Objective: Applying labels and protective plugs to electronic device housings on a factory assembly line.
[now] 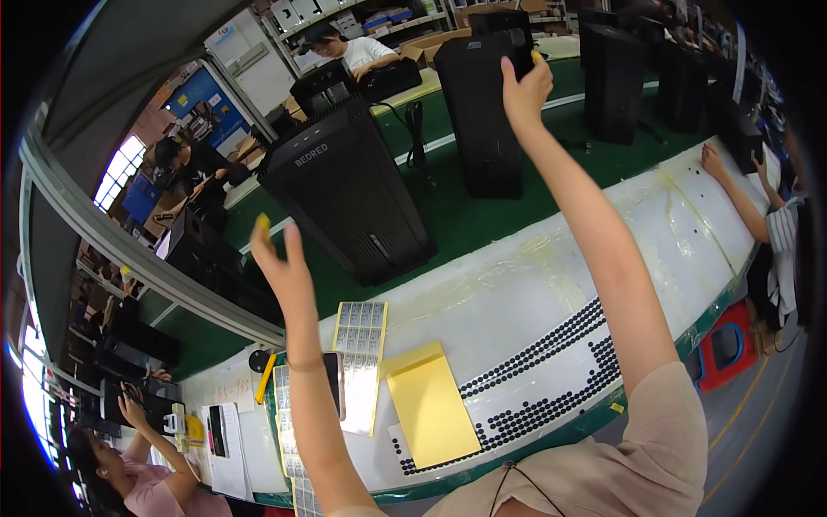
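My left hand is raised beside the lower left of a tall black ribbed housing, thumb and fingers apart, holding nothing. A yellow cover caps one fingertip. My right hand reaches farther forward, at the right edge of a second tall black housing. Its thumb and yellow-capped finger are spread and the other fingers curl; whether it touches the housing I cannot tell. Both housings stand upright on the green conveyor belt. A bundled black cable lies between them.
The white worktable bears rows of black round pads, a yellow sheet, silver label sheets, a phone and a yellow cutter knife. A metal post rises at left. Several co-workers sit around the belt; more black housings stand right.
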`<state>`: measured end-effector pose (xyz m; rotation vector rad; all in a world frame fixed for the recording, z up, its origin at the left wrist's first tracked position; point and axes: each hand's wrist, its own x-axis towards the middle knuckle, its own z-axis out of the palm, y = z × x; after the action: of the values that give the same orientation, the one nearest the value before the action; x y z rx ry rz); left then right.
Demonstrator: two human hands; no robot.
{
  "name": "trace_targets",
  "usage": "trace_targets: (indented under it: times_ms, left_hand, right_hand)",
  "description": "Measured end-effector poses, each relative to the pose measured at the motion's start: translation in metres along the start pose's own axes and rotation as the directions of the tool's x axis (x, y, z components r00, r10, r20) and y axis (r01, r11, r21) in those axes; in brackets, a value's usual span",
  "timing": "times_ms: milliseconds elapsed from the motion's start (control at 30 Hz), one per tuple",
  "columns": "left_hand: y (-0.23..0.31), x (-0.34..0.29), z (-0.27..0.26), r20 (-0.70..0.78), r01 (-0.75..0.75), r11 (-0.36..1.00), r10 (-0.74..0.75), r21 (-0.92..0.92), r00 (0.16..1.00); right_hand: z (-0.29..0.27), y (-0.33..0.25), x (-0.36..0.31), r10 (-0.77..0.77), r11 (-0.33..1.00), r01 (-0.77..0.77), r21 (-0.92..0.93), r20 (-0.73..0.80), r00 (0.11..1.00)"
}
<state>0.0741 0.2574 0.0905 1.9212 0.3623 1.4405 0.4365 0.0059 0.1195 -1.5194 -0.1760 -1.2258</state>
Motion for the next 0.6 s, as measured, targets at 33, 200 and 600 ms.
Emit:
trace_targets:
  times_ms: [33, 200, 600]
  left_hand:
    - [-0.003, 0.035, 0.003, -0.052, -0.031, 0.999, 0.029, -0.026, 0.998]
    - [0.019, 0.102, 0.05, 0.011, 0.427, 0.835, -0.452, -0.347, 0.892]
    - [0.06, 0.004, 0.037, 0.123, 0.146, 0.73, -0.085, -0.668, 0.989]
  right_hand:
    - [-0.006, -0.015, -0.016, -0.01, 0.997, 0.008, 0.074, 0.025, 1.0]
    - [-0.038, -0.021, -0.069, -0.077, 0.94, -0.054, 0.336, 0.365, 0.928]
    - [-0.129, -0.039, -0.052, 0.217, -0.038, -0.951, -0.305, 0.927, -0.306]
